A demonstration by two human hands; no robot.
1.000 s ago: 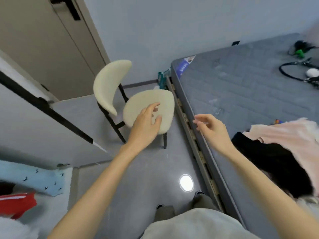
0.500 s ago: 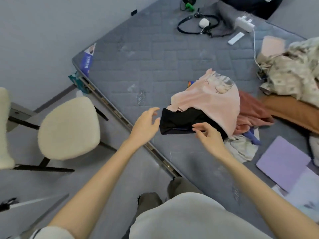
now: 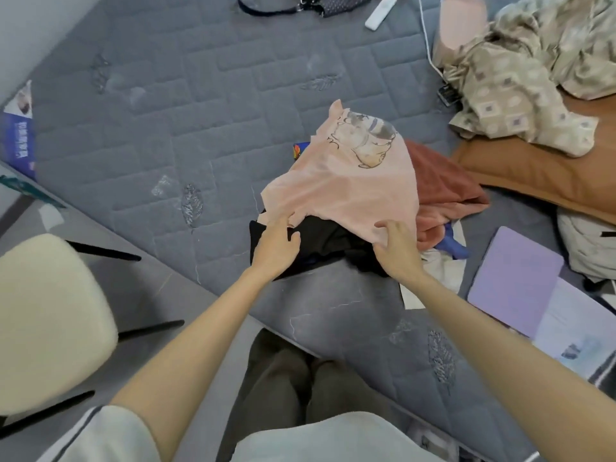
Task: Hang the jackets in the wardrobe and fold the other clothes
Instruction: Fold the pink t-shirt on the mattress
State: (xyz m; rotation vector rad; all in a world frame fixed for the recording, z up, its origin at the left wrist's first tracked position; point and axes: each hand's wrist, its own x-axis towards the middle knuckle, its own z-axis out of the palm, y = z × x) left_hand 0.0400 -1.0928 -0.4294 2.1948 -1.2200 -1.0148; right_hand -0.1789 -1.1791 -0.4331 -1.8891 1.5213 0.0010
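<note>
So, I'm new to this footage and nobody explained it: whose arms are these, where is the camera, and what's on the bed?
No machine here: a person wears one camera on the head, looking down at their own bare arms. The left hand and right hand touch the near hem of a pink T-shirt topping a clothes pile: a black garment beneath, a rust-red garment beside. Whether the fingers grip is unclear. All lies on a grey mattress; a cream chair stands on the left.

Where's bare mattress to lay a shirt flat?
Free: the wide mattress stretch left of the pink shirt, out to its edge, and the near strip below the black top. Crowded: right side, with rust cloth, purple pad, pillow, patterned cloth.
</note>
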